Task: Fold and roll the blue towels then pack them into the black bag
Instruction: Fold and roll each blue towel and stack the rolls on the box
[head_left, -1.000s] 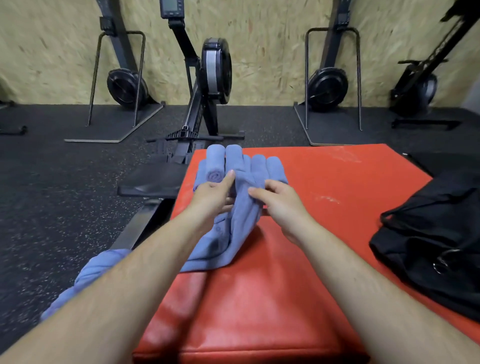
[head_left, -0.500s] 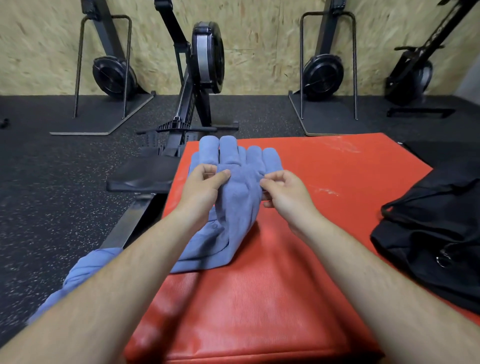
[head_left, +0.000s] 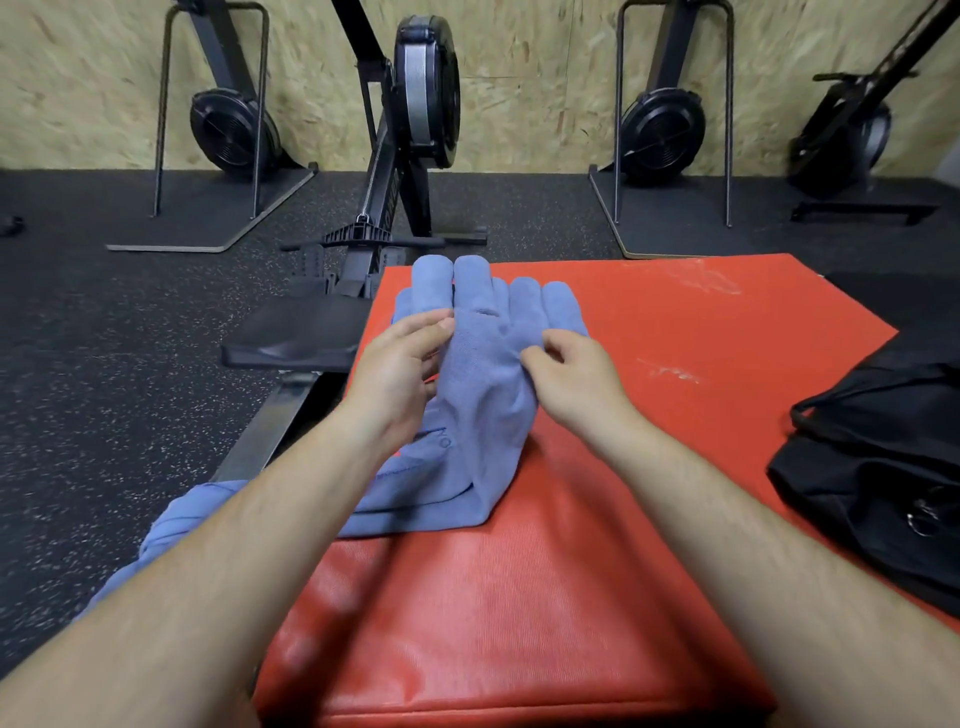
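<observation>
Rolling step: the left hand (head_left: 400, 374) and right hand (head_left: 574, 376) pinch the far end of the folded blue terry towel (head_left: 478, 415) on the red padded table (head_left: 519, 597), finished blue towel rolls (head_left: 493, 291) at 12 o'clock. Next, curl it tight (black fabric bag (head_left: 883, 467) waits at 3 o'clock).

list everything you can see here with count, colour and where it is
rolled towels: at least four, blue, side by side at the mat's far left end
unrolled towel: one, blue, on the mat between the hands
loose cloth: blue, hanging off the mat's left edge
mat: one, red, centre
black bag: one, on the mat's right side
rowing machines: four, black, one laid out on the floor, three upright by the wall
left hand: on the towel's left edge
right hand: pinching its right edge
</observation>
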